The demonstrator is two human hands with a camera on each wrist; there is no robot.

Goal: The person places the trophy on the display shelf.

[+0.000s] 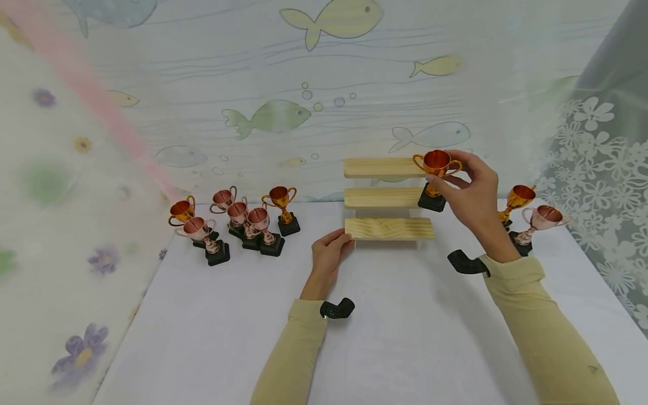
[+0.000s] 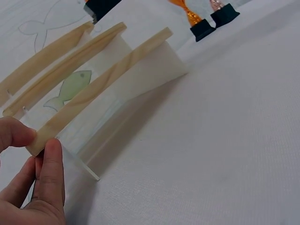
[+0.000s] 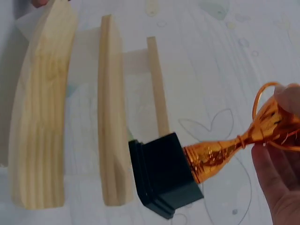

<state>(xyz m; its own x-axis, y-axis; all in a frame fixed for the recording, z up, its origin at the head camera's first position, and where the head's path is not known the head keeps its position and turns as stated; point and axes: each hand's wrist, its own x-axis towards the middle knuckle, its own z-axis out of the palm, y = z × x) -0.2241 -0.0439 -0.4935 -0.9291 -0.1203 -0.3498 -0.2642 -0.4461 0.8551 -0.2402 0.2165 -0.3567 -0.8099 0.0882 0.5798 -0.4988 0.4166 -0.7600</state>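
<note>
A three-step wooden display stand (image 1: 388, 228) with clear side supports stands at the back of the white table. My left hand (image 1: 330, 256) pinches the left end of its lowest board, thumb on top and fingers beneath, as the left wrist view shows. In my right hand (image 1: 473, 188) is a gold trophy cup (image 1: 436, 163) with two handles, gripped by the cup. Its black square base (image 3: 166, 173) hangs at the right end of the stand, overlapping the upper boards in the head view. In the right wrist view the trophy tilts, base toward the boards.
Left of the stand are several rose-gold trophies (image 1: 259, 220) and gold trophies (image 1: 280, 198) on black bases. A gold trophy (image 1: 520, 197) and a rose-gold trophy (image 1: 545, 217) stand on the right. A fish-print curtain (image 1: 202, 67) hangs behind the table.
</note>
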